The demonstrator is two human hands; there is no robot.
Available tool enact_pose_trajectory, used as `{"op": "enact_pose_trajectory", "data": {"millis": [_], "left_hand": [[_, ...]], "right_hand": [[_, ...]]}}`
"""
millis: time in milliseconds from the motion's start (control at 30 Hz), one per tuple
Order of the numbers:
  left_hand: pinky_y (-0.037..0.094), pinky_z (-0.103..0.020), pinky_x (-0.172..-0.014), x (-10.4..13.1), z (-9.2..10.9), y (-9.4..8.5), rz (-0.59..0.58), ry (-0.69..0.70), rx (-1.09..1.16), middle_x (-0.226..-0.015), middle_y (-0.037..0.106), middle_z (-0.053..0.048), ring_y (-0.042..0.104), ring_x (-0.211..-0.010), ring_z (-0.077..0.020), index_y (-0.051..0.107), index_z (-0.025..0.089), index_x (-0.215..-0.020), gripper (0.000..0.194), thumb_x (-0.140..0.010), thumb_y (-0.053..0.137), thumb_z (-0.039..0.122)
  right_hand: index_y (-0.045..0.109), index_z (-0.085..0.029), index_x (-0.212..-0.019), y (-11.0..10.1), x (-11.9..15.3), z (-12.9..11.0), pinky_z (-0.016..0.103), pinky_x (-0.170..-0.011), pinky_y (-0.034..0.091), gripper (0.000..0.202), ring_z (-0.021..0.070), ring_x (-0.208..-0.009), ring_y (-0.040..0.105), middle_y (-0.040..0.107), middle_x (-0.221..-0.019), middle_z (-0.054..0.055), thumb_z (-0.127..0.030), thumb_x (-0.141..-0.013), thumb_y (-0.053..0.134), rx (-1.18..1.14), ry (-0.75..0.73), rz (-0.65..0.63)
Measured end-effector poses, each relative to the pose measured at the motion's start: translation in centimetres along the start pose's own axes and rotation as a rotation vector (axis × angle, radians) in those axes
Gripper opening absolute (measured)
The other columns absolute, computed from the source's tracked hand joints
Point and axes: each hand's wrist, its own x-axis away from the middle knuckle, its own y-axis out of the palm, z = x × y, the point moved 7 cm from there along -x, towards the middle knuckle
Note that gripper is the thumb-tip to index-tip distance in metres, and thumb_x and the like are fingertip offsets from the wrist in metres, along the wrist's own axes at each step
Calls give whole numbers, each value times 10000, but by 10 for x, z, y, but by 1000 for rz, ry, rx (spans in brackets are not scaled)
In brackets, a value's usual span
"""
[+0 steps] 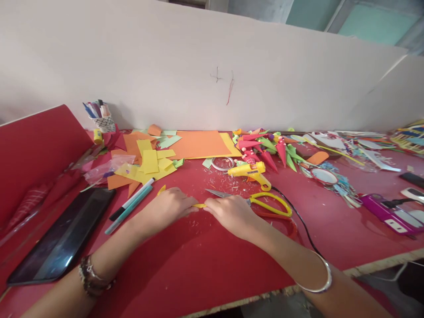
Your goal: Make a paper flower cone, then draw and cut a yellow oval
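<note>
evenly, a yellow strip (199, 206) is pinched by left hand (172, 203) and right hand (233, 215). light, matched pressure is advised.

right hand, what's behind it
Behind the right hand lie scissors: the pointed blade end and the yellow handle show. The hand hides the stretch of blade between.

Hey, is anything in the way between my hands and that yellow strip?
Nothing visible: left hand and right hand both hold the yellow strip. The scissors lie by the right hand, not between.
</note>
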Motion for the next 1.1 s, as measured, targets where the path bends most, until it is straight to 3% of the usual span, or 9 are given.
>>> {"op": "enact_pose_trajectory", "data": {"millis": [100,300,433,567,667,800,967,1100], "left_hand": [[348,-266,-522,0,11,-4,5,134,-243,-554,578,-17,523,-524,-149,600,147,-763,347,-910,309,266],[380,-272,-566,6,26,-16,191,297,-433,-551,564,14,514,-522,-127,572,154,-821,232,-879,349,125],[401,-272,-562,14,33,-20,275,379,-511,-544,570,18,514,-499,-120,563,136,-839,208,-864,359,105],[434,-271,-609,23,37,-30,345,468,-574,-648,635,0,572,-581,-115,557,138,-920,227,-844,358,60],[442,-251,-624,25,35,-36,287,493,-530,-689,650,11,597,-644,-105,565,209,-940,276,-841,356,58],[446,-237,-608,25,31,-36,166,475,-389,-685,650,17,600,-636,-102,580,245,-932,294,-853,351,79],[438,-258,-578,35,29,-33,225,521,-485,-631,636,-11,585,-583,-120,570,154,-933,207,-845,398,82],[421,-251,-583,45,10,-41,258,367,-517,-592,614,17,560,-541,-103,544,173,-970,242,-873,339,90]], "right_hand": [[564,-183,-761,-3,0,4,253,-457,133,306,106,-460,441,546,-533,-1,-336,-900,339,-161,68,-35],[504,-160,-653,1,3,4,204,-519,273,302,73,-538,435,477,-554,-32,-296,-884,365,-867,156,-179],[468,-159,-661,16,9,-4,200,-427,202,305,52,-421,271,304,-458,-75,-348,-879,369,-1259,225,-373],[475,-160,-686,22,13,-15,205,-404,163,287,48,-397,215,296,-430,-86,-363,-872,395,-1561,236,-513],[466,-166,-679,22,16,-25,201,-406,188,279,51,-387,196,274,-402,-93,-349,-876,393,-1717,216,-606],[468,-164,-670,19,17,-31,203,-411,189,284,50,-390,199,278,-411,-92,-344,-876,393,-1690,173,-632],[553,-145,-860,6,9,-25,193,-479,286,231,56,-478,349,407,-532,-56,-308,-876,390,-1336,88,-472],[572,-166,-927,-11,5,-16,189,-515,326,182,68,-554,425,501,-654,-27,-264,-836,448,-992,31,-386]]}}
